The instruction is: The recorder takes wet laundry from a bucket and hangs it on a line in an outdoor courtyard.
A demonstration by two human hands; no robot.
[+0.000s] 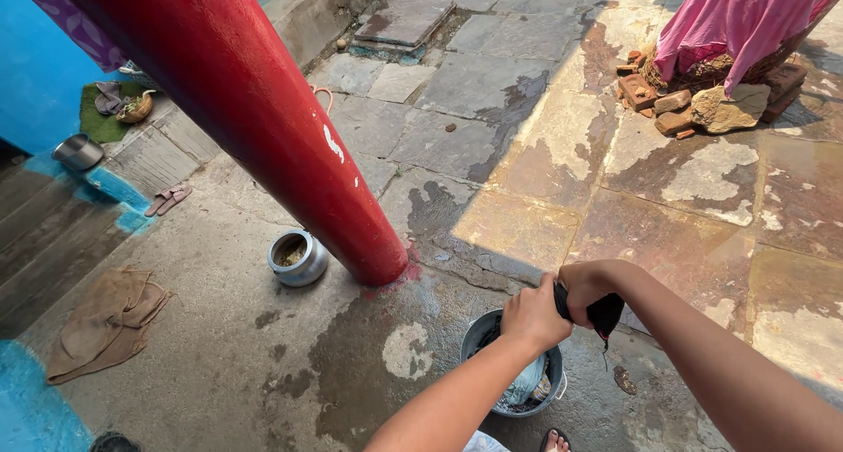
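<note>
Both my hands grip a dark wet cloth (604, 314) twisted between them, just above a grey bucket (479, 331) on the stone floor. My left hand (532, 316) holds the cloth's left end and my right hand (583, 287) holds the end nearer the hanging part. Pale wet laundry (525, 386) lies inside the bucket. My foot in a sandal (554, 440) shows at the bottom edge.
A thick red pillar (263, 118) stands to the left, with a metal pot (298, 258) at its base. A brown cloth (105, 320) and sandals (168, 199) lie at left. Bricks (654, 96) and a pink cloth (738, 17) are far right. Floor is wet in patches.
</note>
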